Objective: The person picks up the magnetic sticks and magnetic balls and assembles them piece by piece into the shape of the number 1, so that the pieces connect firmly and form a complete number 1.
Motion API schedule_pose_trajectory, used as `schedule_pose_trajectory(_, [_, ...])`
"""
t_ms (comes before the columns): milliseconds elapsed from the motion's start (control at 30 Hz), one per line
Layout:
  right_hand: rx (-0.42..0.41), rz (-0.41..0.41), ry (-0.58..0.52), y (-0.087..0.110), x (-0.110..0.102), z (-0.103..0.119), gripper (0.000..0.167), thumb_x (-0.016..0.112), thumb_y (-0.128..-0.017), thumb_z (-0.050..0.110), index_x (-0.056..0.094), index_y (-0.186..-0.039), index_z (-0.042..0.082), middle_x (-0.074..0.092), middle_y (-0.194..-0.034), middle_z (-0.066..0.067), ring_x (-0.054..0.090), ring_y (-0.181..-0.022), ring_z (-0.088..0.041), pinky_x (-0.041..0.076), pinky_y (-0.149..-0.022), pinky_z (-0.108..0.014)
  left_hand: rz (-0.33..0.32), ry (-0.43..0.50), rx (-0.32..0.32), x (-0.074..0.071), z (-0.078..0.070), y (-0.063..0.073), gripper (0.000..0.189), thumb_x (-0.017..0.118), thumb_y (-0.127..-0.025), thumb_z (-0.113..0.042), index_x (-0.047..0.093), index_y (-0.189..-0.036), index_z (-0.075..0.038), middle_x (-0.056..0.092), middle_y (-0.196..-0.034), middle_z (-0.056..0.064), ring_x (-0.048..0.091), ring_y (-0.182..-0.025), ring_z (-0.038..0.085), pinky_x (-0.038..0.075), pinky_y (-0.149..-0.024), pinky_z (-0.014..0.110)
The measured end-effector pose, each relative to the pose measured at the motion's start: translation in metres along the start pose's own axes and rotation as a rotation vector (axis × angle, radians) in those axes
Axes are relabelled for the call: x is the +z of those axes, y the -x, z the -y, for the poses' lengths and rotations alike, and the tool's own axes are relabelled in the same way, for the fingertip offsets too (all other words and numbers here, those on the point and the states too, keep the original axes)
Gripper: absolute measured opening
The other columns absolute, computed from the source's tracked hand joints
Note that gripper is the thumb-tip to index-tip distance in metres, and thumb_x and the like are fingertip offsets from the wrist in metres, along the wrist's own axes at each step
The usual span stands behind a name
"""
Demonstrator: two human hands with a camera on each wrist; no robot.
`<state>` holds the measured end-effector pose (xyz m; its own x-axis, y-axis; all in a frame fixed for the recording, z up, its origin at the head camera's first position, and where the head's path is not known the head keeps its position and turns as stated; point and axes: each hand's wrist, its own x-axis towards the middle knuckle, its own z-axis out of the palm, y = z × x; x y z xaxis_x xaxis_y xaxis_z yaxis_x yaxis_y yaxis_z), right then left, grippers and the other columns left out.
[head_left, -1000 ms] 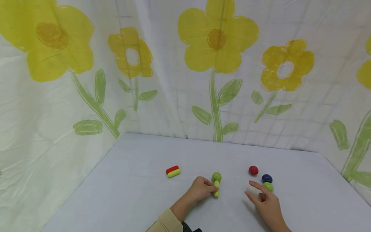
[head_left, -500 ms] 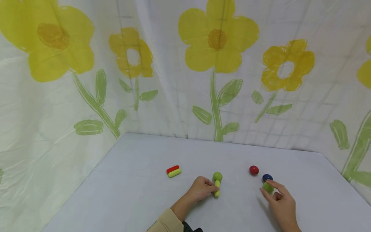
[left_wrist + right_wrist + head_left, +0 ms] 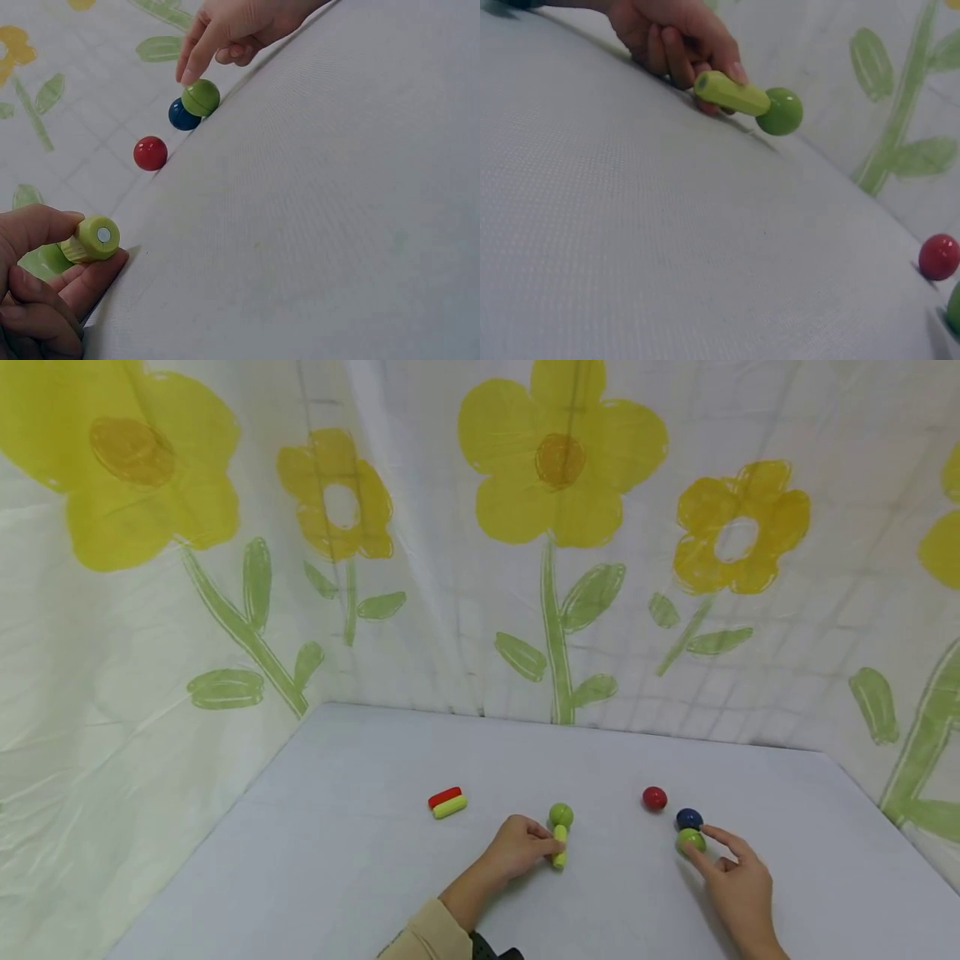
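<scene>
My left hand (image 3: 517, 850) pinches a short yellow-green rod (image 3: 560, 857) between thumb and fingers. At the rod's far end sits a green ball (image 3: 561, 815), touching it; the right wrist view shows this rod (image 3: 731, 94) and ball (image 3: 781, 112) in line. A round pale disc (image 3: 103, 235) shows in the rod's near end. On the right, my right hand (image 3: 738, 885) has thumb and index finger round a second green ball (image 3: 692, 837). Behind that one, close against it, lies a blue ball (image 3: 688, 818). My right hand is out of its own wrist view.
A red ball (image 3: 655, 799) lies just left of the blue one. Farther left on the white table (image 3: 337, 860), a red rod (image 3: 445, 797) and a yellow-green rod (image 3: 450, 807) lie side by side. A flowered curtain (image 3: 435, 610) hangs behind the table.
My right hand has moved right to the second green ball, and its thumb and index finger have closed in round it. The left hand stays in place holding the rod.
</scene>
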<state>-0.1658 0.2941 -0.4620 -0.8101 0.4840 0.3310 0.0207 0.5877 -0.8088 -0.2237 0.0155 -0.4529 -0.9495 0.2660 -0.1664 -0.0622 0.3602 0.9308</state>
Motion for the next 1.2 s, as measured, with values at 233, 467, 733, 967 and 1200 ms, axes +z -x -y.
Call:
schedule_pose_trajectory(233, [0.029,0.042,0.013,0.0003,0.0006,0.0003,0.040,0.079,-0.081,0.010,0.064,-0.116,-0.001,0.041,-0.050,0.001,0.032,-0.039,-0.003,0.027,-0.041,-0.019,0.000,0.001,-0.001,0.0008,0.0007,-0.0012,0.017,0.077,-0.083,-0.017,0.068,-0.084,-0.002,0.063,-0.075,0.000,0.053,-0.069,0.010,0.040,-0.059,0.023])
schedule_pose_trajectory(467, [0.056,0.060,0.033,-0.0010,0.0018,-0.0004,0.041,0.080,-0.081,0.012,0.064,-0.116,-0.002,0.041,-0.052,0.001,0.032,-0.041,-0.006,0.028,-0.042,-0.021,0.001,-0.019,-0.002,0.0002,0.0009,-0.0009,0.018,0.077,-0.083,-0.018,0.068,-0.084,-0.003,0.063,-0.074,-0.001,0.053,-0.068,0.009,0.041,-0.059,0.023])
schedule_pose_trajectory(733, [0.048,0.069,0.052,-0.0005,0.0017,0.0011,0.039,0.079,-0.081,0.011,0.064,-0.115,-0.003,0.041,-0.052,0.000,0.032,-0.041,-0.007,0.028,-0.042,-0.021,0.011,0.000,0.000,-0.0003,0.0003,-0.0002,0.017,0.077,-0.083,-0.016,0.068,-0.085,-0.002,0.063,-0.076,0.000,0.054,-0.069,0.009,0.042,-0.060,0.023])
schedule_pose_trajectory(967, [0.086,0.111,0.064,-0.0005,0.0030,0.0016,0.039,0.076,-0.083,0.010,0.062,-0.116,-0.003,0.040,-0.052,-0.001,0.033,-0.043,-0.009,0.029,-0.043,-0.022,0.008,0.013,-0.003,0.0001,-0.0002,-0.0004,0.016,0.077,-0.083,-0.015,0.068,-0.085,-0.002,0.063,-0.075,0.000,0.052,-0.069,0.010,0.040,-0.059,0.023])
schedule_pose_trajectory(1200, [0.050,0.128,0.085,-0.0006,0.0038,-0.0003,0.038,0.077,-0.083,0.010,0.062,-0.116,-0.003,0.040,-0.052,-0.001,0.034,-0.043,-0.009,0.029,-0.043,-0.022,0.014,0.019,-0.012,-0.0003,0.0007,-0.0010,0.017,0.077,-0.083,-0.016,0.067,-0.086,-0.002,0.063,-0.076,0.000,0.054,-0.069,0.010,0.040,-0.060,0.023])
